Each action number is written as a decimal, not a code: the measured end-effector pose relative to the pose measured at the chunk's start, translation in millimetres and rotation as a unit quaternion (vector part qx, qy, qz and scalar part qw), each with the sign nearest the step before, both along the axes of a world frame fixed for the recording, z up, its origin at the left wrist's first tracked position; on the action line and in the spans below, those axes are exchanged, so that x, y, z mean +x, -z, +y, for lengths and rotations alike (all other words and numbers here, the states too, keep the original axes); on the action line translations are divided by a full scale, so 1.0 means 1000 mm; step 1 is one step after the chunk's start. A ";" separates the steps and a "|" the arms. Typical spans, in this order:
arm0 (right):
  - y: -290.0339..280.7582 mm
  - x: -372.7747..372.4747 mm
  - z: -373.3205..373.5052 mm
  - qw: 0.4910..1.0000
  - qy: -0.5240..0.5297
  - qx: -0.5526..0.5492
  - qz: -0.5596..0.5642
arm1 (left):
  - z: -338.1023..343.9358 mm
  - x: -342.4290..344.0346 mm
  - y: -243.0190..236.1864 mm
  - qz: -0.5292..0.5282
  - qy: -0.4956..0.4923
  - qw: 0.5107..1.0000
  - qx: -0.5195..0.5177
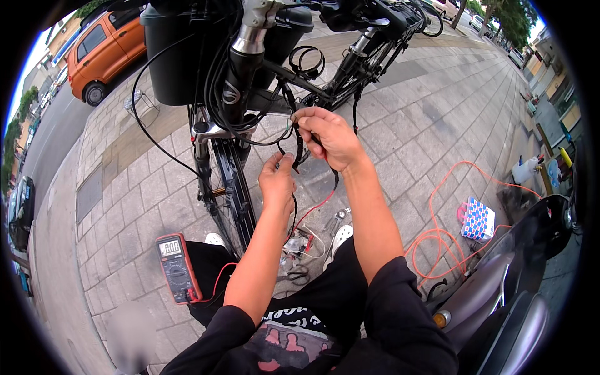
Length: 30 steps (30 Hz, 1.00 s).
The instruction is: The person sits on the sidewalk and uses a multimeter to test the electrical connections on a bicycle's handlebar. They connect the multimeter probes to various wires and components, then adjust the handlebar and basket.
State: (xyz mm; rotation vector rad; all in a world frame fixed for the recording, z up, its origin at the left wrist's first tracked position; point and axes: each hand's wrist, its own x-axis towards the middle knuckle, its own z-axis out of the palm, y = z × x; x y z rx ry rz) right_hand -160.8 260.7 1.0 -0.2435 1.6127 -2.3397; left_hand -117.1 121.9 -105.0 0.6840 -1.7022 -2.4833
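In front of me stands a bicycle with a dark frame (232,94) and many black cables around its head tube. My right hand (334,139) is closed, its thumb and fingertips pinching a thin wire beside the frame; a dark, red-marked, probe-like piece shows under the fingers. Lower and to the left, my left hand (277,179) pinches a black wire, the exact grip partly hidden. A red lead (317,205) hangs below the hands. On my left thigh rests a red and dark multimeter (178,269), its display lit and a red lead plugged in.
Small parts and tools (299,244) lie between my feet. An orange hose or cord (437,234) loops on the paving at right, near a blue-and-red checkered box (478,220). A scooter (500,294) stands close at right. An orange car (106,50) is on the road.
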 end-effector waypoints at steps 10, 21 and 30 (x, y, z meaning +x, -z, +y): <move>0.004 -0.002 -0.001 1.000 0.008 -0.004 0.019 | -0.004 0.039 -0.016 0.095 -0.048 0.994 -0.016; 0.006 -0.006 -0.005 1.000 0.003 0.008 0.022 | -0.025 0.106 -0.048 0.139 0.076 0.987 0.032; 0.010 -0.005 -0.013 0.999 -0.026 0.003 0.036 | -0.035 0.121 -0.050 0.137 0.119 0.982 0.059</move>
